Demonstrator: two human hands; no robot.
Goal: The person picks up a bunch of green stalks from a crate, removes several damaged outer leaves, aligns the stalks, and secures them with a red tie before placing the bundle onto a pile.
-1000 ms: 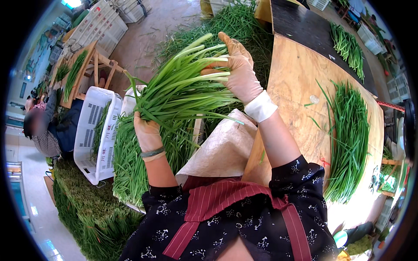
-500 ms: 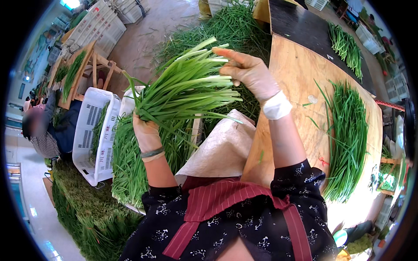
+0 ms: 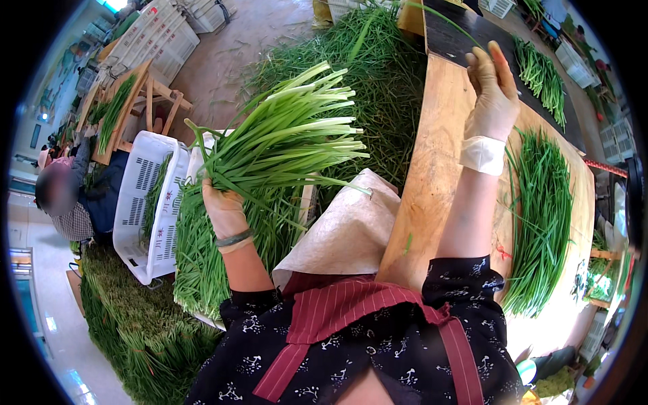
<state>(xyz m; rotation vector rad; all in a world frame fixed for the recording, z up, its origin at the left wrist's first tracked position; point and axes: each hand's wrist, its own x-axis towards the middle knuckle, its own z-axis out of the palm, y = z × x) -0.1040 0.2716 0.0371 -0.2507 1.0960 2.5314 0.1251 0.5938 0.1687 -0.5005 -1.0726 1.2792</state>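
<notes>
A loose bunch of garlic chives [image 3: 290, 131] fans out above my lap, its pale cut ends pointing right. My left hand [image 3: 223, 206], in a thin glove with a dark band at the wrist, is wrapped round the bunch near its leafy side. Well away to the right, my gloved right hand [image 3: 493, 94] is raised over the wooden table, its fingers bent together. A single long chive leaf [image 3: 449, 22] runs from its fingertips up to the left. Below the bunch, a thick pile of chives [image 3: 202, 253] lies beside my left forearm.
The wooden table [image 3: 445, 175] on my right carries a spread of chives [image 3: 538, 223]; a smaller bunch [image 3: 540, 74] lies on its dark far section. Loose trimmings [image 3: 385, 74] heap ahead. A white crate [image 3: 138, 202] stands left, near another person [image 3: 71, 202] and stacked crates [image 3: 152, 40].
My right hand has moved from the bunch's cut ends up and right over the table, with a single leaf now trailing from its fingers. My left hand keeps the bunch almost still.
</notes>
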